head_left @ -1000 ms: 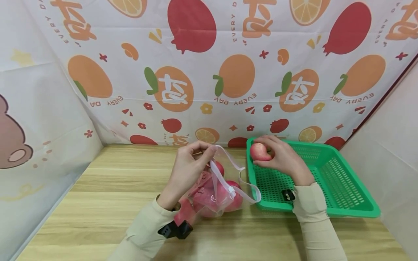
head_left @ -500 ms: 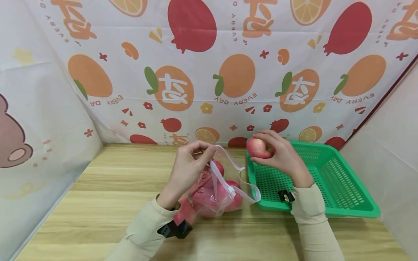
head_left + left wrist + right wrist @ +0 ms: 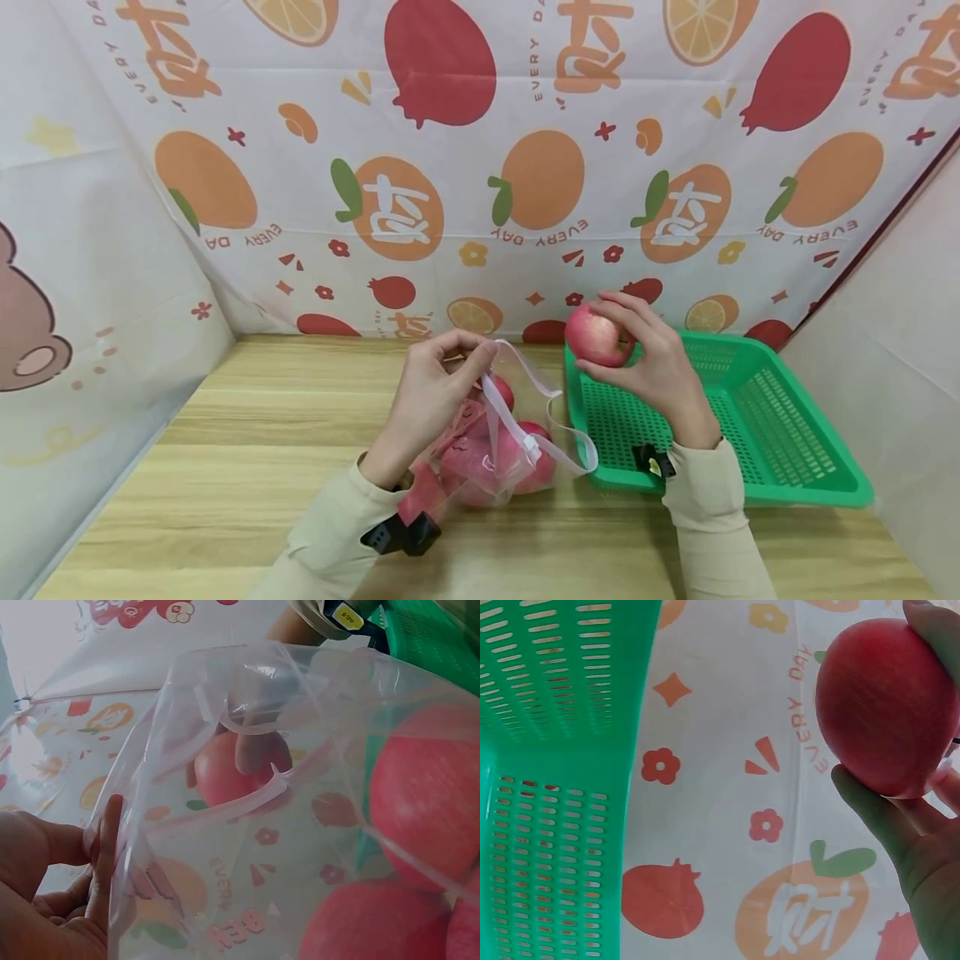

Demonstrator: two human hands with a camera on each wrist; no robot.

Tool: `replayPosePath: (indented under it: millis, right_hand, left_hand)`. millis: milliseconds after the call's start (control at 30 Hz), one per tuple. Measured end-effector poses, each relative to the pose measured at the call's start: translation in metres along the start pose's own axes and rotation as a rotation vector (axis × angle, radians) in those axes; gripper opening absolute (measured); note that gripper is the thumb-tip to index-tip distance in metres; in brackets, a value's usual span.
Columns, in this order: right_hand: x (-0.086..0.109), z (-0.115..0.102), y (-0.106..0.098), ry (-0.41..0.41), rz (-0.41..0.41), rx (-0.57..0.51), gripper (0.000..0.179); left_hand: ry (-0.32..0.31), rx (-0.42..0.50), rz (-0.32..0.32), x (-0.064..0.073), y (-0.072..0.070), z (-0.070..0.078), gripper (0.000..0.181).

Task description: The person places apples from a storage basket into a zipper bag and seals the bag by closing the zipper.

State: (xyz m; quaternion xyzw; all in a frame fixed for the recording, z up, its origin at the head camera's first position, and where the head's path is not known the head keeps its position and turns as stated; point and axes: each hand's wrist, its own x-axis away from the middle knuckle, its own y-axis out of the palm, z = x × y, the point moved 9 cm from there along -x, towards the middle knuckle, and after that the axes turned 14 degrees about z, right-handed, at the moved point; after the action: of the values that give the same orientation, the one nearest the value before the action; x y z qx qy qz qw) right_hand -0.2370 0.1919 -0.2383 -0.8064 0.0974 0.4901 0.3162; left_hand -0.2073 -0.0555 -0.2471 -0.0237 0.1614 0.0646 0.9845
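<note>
- Head view: the right hand [image 3: 658,362] has raised its apple [image 3: 596,337] slightly, fingers clamped round it; it now seems clear of the green basket [image 3: 795,492], over its left rim, outside the clear bag [image 3: 510,421]; the left hand [image 3: 427,392] pinches the bag's edge above the bagged apples [image 3: 468,457] on the counter [image 3: 225,467]; the backdrop [image 3: 472,200] reads "EVERY DAY"
- Left wrist view: thumb and fingers clamp the film; pink letters [image 3: 236,930] resemble "BEA"; a yellow label [image 3: 347,616] is too small to read
- Right wrist view: apple between thumb and fingers; "EVERY DAY" and "财" are legible

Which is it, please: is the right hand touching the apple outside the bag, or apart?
Touching: the head view shows the right hand holding the apple between thumb and fingers.
</note>
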Motion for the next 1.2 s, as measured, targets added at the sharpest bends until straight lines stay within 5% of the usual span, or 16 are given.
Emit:
replayPosePath:
  millis: [367, 1200]
  right_hand:
    - [-0.004, -0.015, -0.016, -0.132, 0.135, -0.028, 0.067]
    - [-0.006, -0.034, -0.035, -0.172, 0.217, -0.114, 0.068]
  left_hand:
    - [-0.006, 0.011, 0.003, 0.001, 0.002, -0.003, 0.015]
    - [-0.001, 0.011, 0.003, 0.000, 0.005, -0.004, 0.016]
